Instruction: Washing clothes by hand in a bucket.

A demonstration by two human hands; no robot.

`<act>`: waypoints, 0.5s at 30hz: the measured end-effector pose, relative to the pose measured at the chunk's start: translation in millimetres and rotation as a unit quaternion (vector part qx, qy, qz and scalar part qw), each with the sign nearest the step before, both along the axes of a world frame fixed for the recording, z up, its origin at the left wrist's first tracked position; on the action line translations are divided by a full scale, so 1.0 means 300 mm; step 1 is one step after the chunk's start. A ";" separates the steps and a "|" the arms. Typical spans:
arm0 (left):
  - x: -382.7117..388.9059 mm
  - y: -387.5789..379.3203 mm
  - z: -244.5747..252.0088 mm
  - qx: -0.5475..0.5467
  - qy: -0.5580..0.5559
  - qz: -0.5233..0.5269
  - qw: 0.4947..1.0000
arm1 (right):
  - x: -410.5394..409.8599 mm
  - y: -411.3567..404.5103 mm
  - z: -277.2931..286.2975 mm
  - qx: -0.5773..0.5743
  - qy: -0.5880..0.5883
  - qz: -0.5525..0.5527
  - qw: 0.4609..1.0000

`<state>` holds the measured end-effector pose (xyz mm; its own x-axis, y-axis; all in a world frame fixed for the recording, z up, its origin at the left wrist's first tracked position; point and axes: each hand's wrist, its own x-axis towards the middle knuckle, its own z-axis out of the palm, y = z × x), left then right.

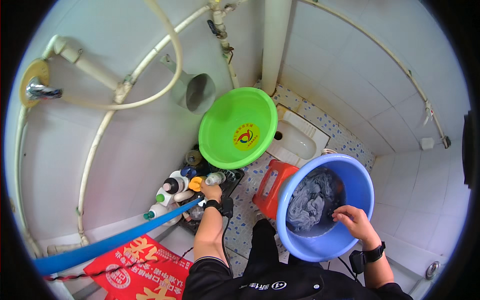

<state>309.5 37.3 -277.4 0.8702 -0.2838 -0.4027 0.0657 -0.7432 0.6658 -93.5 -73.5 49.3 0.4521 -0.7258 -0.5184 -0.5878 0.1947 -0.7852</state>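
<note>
My left hand reaches in among bottles on a black rack by the left wall. It is right at a yellow bottle cap and a clear-white bottle; its fingertips are partly hidden, so a grip cannot be told. Over the near right part of a blue plastic basin hangs my right hand, fingers loosely bent and nothing visible in them. Inside the basin, wet grey cloth lies in dark water. A red plastic stool stands against the basin's left side, partly hidden under it.
A green basin leans beyond the rack, beside a squat toilet. A grey dipper hangs on the left wall near a pale hose. A blue strap crosses the lower left above a red printed bag.
</note>
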 end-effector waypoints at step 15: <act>-0.087 0.023 0.327 -0.180 -0.007 -0.089 0.980 | 0.103 -0.014 0.021 0.028 -0.120 0.039 0.992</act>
